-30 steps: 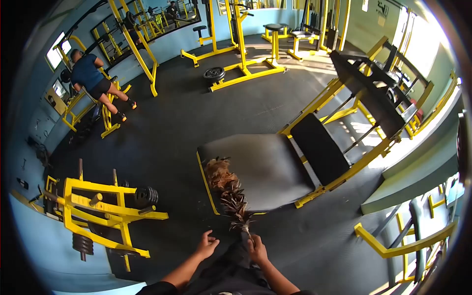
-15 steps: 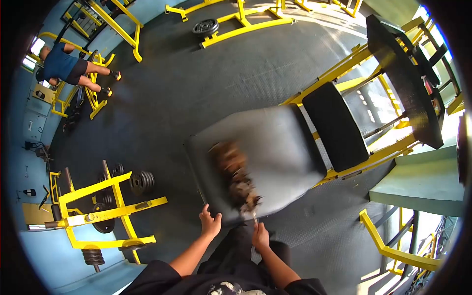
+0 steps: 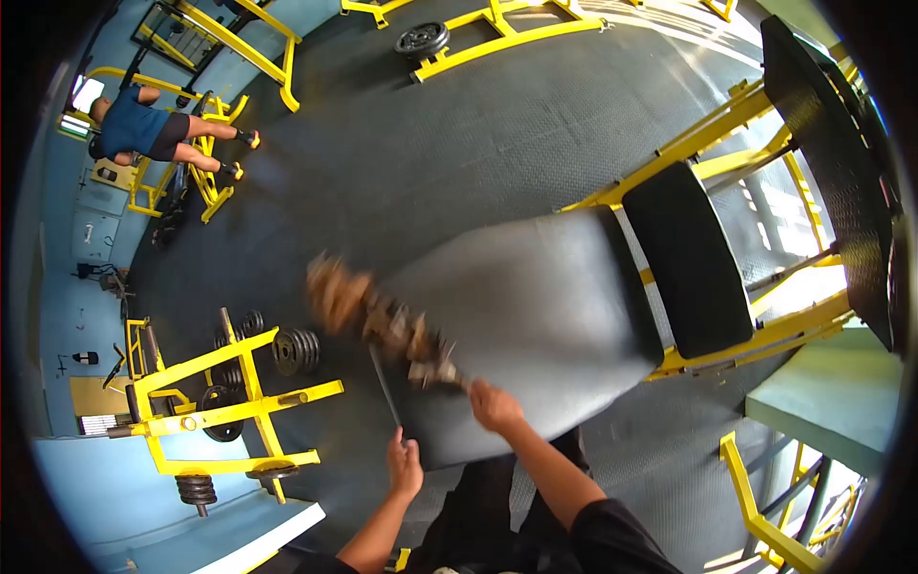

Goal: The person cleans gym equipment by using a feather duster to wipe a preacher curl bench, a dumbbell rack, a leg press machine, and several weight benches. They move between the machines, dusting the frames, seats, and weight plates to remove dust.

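A brown feather duster [image 3: 382,320], blurred by motion, slants over the near left edge of a grey padded bench [image 3: 535,297]. My right hand [image 3: 495,407] is closed round the end of its handle, above the pad. At the pad's near left corner, my left hand [image 3: 404,466] points upward with thumb and fingers slightly apart. Its fingertips come right up to the pad's edge, and nothing shows in its grasp.
Behind the pad, a black backrest [image 3: 687,258] sits on a yellow frame. A yellow weight rack [image 3: 244,402] with black plates [image 3: 296,352] stands on the left. Farther off, a person in a blue shirt [image 3: 134,124] is at another machine. Dark rubber flooring [image 3: 382,163] lies between.
The feather duster has swung up and left, from the middle of the pad to past its left edge. My right hand has risen over the pad; my left hand is slightly lower, fingers closer together.
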Motion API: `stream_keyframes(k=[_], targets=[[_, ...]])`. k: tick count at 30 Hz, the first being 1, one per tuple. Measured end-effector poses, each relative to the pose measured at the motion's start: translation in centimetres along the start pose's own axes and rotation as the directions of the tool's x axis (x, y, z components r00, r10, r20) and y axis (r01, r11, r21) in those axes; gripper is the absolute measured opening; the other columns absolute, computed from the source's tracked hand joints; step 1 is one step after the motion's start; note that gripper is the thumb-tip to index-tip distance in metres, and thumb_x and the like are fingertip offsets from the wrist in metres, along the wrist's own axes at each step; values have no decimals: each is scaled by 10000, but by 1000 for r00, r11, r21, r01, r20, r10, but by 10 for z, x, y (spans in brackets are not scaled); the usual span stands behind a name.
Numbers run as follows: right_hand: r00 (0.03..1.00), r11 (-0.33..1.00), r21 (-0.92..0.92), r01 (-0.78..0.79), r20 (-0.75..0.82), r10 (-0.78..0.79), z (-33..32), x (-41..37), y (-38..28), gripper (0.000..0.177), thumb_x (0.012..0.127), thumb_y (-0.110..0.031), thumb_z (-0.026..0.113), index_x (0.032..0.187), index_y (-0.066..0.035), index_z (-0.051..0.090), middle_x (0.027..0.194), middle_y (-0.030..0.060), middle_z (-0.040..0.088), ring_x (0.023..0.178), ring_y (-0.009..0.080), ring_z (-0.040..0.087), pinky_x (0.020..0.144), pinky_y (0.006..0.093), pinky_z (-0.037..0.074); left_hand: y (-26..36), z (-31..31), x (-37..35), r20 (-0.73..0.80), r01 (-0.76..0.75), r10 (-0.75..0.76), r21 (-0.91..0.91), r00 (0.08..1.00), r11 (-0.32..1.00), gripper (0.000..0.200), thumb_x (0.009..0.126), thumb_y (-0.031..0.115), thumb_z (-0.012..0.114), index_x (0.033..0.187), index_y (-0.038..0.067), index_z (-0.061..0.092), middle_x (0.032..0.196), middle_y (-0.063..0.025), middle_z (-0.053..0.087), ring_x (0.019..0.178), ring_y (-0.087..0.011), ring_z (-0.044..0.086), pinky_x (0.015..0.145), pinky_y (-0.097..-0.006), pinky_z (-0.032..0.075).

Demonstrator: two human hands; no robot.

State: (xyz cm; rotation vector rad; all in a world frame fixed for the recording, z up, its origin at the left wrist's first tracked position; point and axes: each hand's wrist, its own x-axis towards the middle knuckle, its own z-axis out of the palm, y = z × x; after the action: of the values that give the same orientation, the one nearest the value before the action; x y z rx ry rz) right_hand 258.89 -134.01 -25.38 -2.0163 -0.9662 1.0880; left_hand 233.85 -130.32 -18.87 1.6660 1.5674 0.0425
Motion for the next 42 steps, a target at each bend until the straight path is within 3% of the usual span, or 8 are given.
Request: stream_keyframes(k=[3, 11, 15, 19, 21, 25, 37, 42], targets=[[997, 998, -7, -59, 43, 60, 8, -60, 50, 287, 1015, -397, 477, 964, -120, 529, 850, 221, 684, 782, 467, 652, 686, 582, 517, -1, 0, -2, -51, 335, -434, -556, 900, 761, 815, 980, 702, 311, 1585, 169, 192, 1555, -183, 353, 1407, -348, 360, 1128, -543, 272], [987, 998, -36, 42, 155, -36, -20, -187, 183, 222, 986, -306, 535, 919, -95, 514, 699, 224, 640, 627, 464, 630, 552, 579, 500, -21, 10, -23, 18, 238, -408, -836, 913, 495, 913, 917, 817, 233, 1608, 237, 95, 1630, -157, 236, 1505, -373, 184, 1165, -586, 133], [993, 993, 8, -119, -3, 119, -21, -191, 212, 224, 982, -287, 530, 903, -80, 498, 722, 232, 638, 635, 439, 640, 553, 558, 506, 30, 30, -18, -97, 328, -542, -702, 835, 632, 866, 966, 706, 361, 1592, 141, 169, 1615, -200, 228, 1495, -380, 188, 1192, -527, 149], [975, 984, -178, -12, -222, -28, 6, -189, 262, 270, 1004, -289, 498, 882, -48, 483, 720, 281, 609, 706, 507, 606, 607, 580, 483, 73, 64, -14, -143, -142, 199, 334, 969, 932, 794, 908, 290, 664, 1551, 59, 261, 1594, -293, 165, 1469, -427, 216, 1183, -554, 180], [833, 863, 156, -480, -229, 505, 1, -180, 256, 243, 1014, -269, 481, 893, -59, 484, 753, 283, 637, 721, 498, 617, 572, 593, 473, 91, 82, -10, 167, -375, 338, 501, 926, 780, 786, 887, 302, 681, 1535, 57, 310, 1587, -305, 169, 1454, -455, 225, 1172, -543, 223], [891, 880, 174, -442, -31, 454, -14, -183, 248, 261, 1022, -298, 466, 925, -57, 489, 780, 302, 633, 768, 537, 609, 665, 619, 477, 115, 122, 0, 459, -506, 286, 482, 841, 715, 764, 891, 301, 670, 1533, 76, 323, 1582, -304, 200, 1415, -479, 287, 1161, -520, 290], [343, 394, 540, -744, -197, 918, -57, -142, 357, 404, 1037, -368, 413, 957, 4, 549, 987, 344, 640, 979, 534, 603, 812, 572, 479, 169, 174, 43, 643, -563, 95, 579, 760, 590, 737, 942, 378, 602, 1557, 122, 285, 1608, -218, 224, 1479, -382, 251, 1184, -469, 308], [640, 680, 384, -624, -248, 727, -91, -95, 332, 409, 1047, -368, 420, 947, 0, 568, 938, 300, 653, 932, 509, 615, 792, 551, 479, 186, 173, 62, 603, -528, 65, 637, 795, 561, 749, 941, 391, 607, 1561, 134, 274, 1609, -222, 222, 1471, -405, 261, 1181, -470, 311]])
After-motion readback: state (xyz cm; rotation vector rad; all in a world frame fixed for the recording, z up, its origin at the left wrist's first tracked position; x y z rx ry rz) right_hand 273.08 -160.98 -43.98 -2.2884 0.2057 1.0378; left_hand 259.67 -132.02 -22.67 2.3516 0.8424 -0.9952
